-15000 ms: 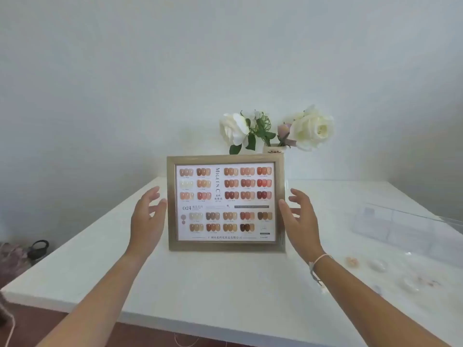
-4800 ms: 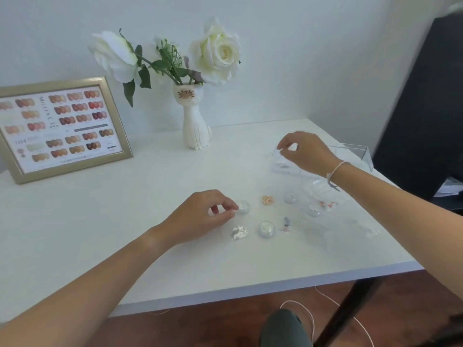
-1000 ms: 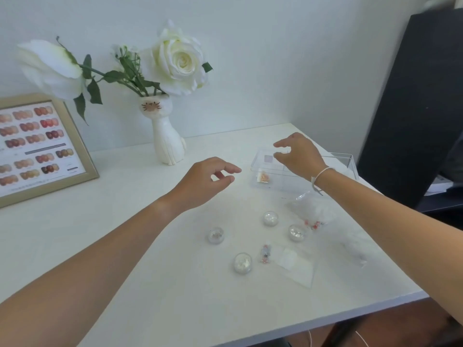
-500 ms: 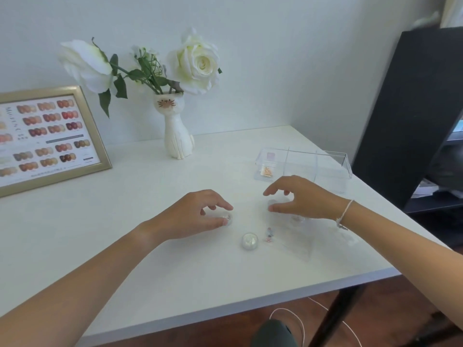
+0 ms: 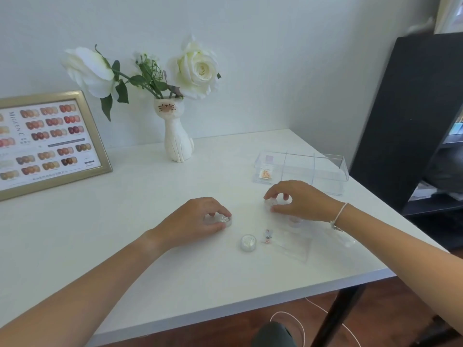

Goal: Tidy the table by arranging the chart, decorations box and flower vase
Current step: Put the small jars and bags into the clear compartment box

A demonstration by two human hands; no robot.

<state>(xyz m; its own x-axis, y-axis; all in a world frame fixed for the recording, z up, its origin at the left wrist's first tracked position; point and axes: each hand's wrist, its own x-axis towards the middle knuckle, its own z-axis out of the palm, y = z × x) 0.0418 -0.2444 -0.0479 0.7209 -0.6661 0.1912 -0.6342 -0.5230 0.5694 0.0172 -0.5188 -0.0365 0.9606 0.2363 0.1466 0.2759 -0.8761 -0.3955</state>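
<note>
The gold-framed nail colour chart (image 5: 47, 144) leans at the back left of the white table (image 5: 125, 234). A white cat-shaped vase (image 5: 177, 139) with white roses stands beside it. The clear, divided decorations box (image 5: 303, 171) lies at the right with an orange decoration in its left compartment. My left hand (image 5: 193, 221) pinches a small round glitter jar (image 5: 224, 219) on the table. My right hand (image 5: 298, 200) grips a second small jar (image 5: 271, 202) in front of the box.
A third glitter jar (image 5: 248, 242), a tiny beaded charm (image 5: 268, 236), another jar under my right wrist (image 5: 295, 221) and clear plastic packets (image 5: 295, 246) lie near the front right. A black cabinet (image 5: 411, 116) stands right of the table. A white cable (image 5: 300, 324) trails on the floor.
Both hands have closed tighter on their jars; the right hand has shifted slightly toward the box. The view has tilted a little.
</note>
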